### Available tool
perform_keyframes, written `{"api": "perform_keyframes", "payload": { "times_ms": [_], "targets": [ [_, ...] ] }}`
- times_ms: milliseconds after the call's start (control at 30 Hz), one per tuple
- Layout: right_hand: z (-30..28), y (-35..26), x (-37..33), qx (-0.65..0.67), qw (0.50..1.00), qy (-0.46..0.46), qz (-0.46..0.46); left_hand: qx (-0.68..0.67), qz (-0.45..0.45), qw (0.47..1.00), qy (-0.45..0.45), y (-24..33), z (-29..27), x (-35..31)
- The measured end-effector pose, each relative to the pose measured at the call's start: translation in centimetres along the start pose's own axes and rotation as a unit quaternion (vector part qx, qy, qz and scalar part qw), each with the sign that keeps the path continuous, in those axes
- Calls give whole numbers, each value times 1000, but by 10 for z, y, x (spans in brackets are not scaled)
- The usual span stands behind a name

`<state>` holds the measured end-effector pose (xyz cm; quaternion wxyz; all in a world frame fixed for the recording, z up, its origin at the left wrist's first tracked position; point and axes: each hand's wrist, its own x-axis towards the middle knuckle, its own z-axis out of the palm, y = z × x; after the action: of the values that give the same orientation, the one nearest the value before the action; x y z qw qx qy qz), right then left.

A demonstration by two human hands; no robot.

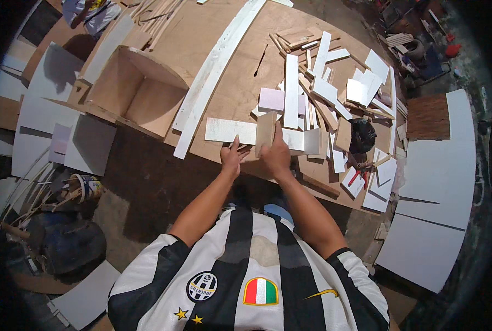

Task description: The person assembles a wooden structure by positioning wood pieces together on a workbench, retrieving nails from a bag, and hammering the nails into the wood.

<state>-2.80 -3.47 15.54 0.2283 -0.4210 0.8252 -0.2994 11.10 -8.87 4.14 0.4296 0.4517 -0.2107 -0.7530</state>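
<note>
Near the centre of the frame, the right grip (275, 157) grasps a tan block (265, 131) over a white board (224, 131) on the desk (240, 83). The left grip (231, 160) touches the board's lower edge; whether it pinches is hard to tell. Scraps (325, 90) heap at upper right; a box (156, 105) stands upper left.

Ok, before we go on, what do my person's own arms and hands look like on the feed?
The left hand and right hand are ungloved, with no watch or bracelet visible. The forearms are bare. Above them, the left sleeve and right sleeve are short, loose, and patterned in black and white.
</note>
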Motion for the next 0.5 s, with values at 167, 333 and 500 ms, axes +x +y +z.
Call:
{"api": "perform_keyframes", "payload": {
  "times_ms": [167,333,500],
  "targets": [
    [-28,-1,-1,143,986,32,-74,255,267,929,25,62,29,-25],
    [-25,38,7,242,959,81,-123,471,533,700,-68,125,67,-52],
    [-28,46,0,415,905,-13,96,521,575,627,-70,107,68,-40]
  ]
}}
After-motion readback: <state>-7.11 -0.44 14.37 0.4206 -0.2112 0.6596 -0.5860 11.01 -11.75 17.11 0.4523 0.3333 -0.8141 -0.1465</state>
